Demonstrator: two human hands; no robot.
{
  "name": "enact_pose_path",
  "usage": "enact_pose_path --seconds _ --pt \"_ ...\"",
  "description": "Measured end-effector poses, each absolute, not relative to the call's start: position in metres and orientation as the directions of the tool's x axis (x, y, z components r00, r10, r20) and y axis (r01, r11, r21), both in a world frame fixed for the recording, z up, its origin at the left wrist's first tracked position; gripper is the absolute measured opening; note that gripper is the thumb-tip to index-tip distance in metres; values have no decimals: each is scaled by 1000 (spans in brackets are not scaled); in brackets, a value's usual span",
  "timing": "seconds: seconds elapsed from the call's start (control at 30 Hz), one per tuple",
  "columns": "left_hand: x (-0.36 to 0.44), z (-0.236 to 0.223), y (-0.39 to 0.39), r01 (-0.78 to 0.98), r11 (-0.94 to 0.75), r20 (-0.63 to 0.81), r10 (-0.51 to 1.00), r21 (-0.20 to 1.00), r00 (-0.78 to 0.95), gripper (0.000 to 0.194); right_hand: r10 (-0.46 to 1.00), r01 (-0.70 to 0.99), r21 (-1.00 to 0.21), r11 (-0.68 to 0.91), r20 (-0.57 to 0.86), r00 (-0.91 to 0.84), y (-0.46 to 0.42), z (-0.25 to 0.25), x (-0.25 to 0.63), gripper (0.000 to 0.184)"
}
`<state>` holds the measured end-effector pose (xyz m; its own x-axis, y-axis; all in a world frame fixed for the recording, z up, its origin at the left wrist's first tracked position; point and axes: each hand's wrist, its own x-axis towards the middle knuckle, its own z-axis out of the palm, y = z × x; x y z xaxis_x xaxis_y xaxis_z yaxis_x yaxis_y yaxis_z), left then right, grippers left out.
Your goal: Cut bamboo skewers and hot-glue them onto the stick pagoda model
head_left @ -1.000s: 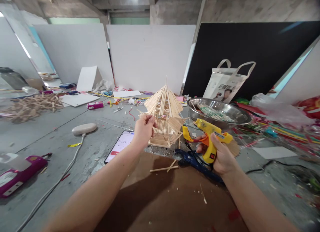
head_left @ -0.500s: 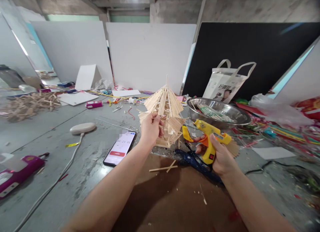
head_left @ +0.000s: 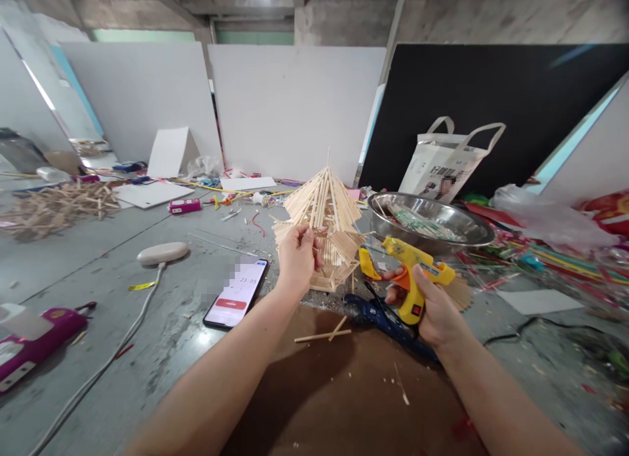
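Observation:
A pagoda model of thin wooden sticks (head_left: 330, 200), with a pointed roof and flared lower tiers, stands upright at the middle of the table. My left hand (head_left: 297, 259) is at its front left side, thumb and fingers pinched together against the lower tiers. What lies between those fingertips is too small to make out. In my right hand (head_left: 435, 308) is a yellow hot glue gun (head_left: 410, 272), its nozzle pointing left towards the model. My fingers wrap its handle near the orange trigger. Two loose sticks (head_left: 322, 336) lie crossed on the brown board (head_left: 314, 390).
A phone with a timer (head_left: 238, 292) lies left of the model. Blue-handled pliers (head_left: 388, 325) rest under the glue gun. Behind it is a steel bowl (head_left: 479, 236) holding sticks. A white cable (head_left: 132, 331) and a purple glue gun (head_left: 44, 338) occupy the left side.
Almost nothing differs. My left hand has shifted very slightly to the right against the model; the glue gun stays where it was in my right hand.

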<state>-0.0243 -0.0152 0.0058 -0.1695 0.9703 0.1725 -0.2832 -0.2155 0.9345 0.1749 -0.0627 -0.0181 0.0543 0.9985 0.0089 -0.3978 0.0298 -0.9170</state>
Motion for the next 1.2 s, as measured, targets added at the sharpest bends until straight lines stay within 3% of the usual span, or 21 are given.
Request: enact_pose_path --seconds 1.2 --pt "-25 8 -13 -354 -168 137 984 920 -112 12 998 -358 -933 48 27 62 -62 -18 173 25"
